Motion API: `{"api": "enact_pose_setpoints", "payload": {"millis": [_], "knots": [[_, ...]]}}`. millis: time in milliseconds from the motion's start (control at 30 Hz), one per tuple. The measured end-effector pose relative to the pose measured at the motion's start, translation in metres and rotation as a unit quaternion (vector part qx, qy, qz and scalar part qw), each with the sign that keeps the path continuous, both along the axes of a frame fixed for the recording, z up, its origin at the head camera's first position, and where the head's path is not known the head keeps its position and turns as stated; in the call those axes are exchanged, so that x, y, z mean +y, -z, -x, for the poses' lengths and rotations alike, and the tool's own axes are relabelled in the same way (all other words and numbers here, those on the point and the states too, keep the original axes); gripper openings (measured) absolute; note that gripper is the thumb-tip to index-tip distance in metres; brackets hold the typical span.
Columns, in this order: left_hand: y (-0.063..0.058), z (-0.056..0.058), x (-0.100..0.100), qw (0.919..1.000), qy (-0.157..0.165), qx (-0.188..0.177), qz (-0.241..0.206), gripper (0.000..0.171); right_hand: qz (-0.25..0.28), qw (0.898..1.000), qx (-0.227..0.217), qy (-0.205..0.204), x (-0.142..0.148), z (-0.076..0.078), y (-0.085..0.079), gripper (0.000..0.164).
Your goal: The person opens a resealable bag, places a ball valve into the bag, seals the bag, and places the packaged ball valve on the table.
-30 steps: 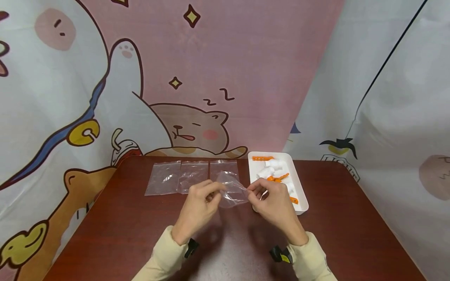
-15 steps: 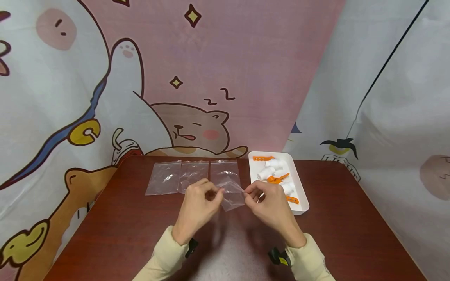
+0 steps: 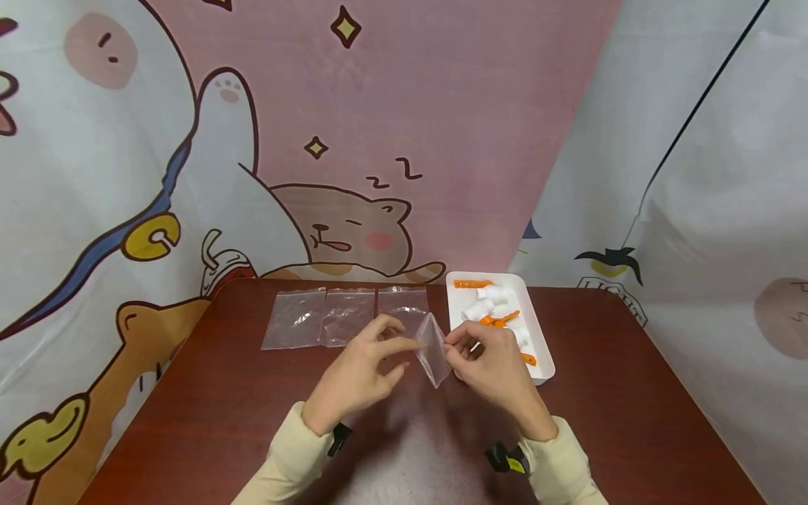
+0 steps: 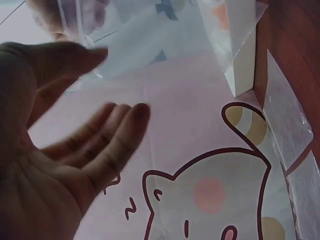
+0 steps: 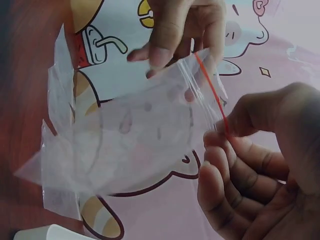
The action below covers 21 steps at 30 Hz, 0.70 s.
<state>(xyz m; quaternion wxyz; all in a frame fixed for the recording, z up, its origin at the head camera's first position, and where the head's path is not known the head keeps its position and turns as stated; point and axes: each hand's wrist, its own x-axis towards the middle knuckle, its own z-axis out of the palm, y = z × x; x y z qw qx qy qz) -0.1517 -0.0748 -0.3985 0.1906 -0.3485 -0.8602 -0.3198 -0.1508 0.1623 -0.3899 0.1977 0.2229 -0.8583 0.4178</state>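
Pinched by the right hand point(image 3: 495, 363) — left hand point(image 3: 358, 370) spread beside it — a clear bag point(image 3: 433, 354) looks unfilled so far. White pieces point(image 3: 477, 311) and orange pieces point(image 3: 472, 285) lie unbagged in the right-side tray point(image 3: 535, 330).

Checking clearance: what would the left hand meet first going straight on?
Likely the clear bag pinched by the right hand. The left hand looks close to it in the head view; whether they touch is unclear.
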Motion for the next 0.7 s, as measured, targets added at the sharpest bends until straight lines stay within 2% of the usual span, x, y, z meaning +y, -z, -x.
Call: {"api": "enact_pose_setpoints", "payload": {"millis": [100, 233, 467, 633, 700], "knots": [[0.001, 0.002, 0.000, 0.9985, 0.027, 0.045, 0.016, 0.023, -0.002, 1.000, -0.005, -0.017, 0.001, 0.000, -0.001, 0.023], [0.000, 0.004, -0.003, 0.9965, 0.054, 0.062, 0.017, 0.012, -0.003, 1.000, -0.009, -0.015, 0.004, 0.001, -0.003, 0.022], [-0.003, 0.004, -0.011, 0.9937, 0.106, 0.034, 0.008, 0.020, -0.006, 0.999, -0.020, 0.035, 0.017, 0.004, -0.009, 0.026], [-0.006, 0.002, -0.011, 0.9895, 0.139, -0.016, -0.035, 0.021, -0.003, 0.999, -0.042, 0.033, 0.019, 0.004, -0.011, 0.025], [-0.006, 0.001, -0.010, 0.9880, 0.144, -0.024, -0.050, 0.020, -0.002, 0.998, -0.047, 0.030, 0.018, 0.004, -0.011, 0.025]]}}
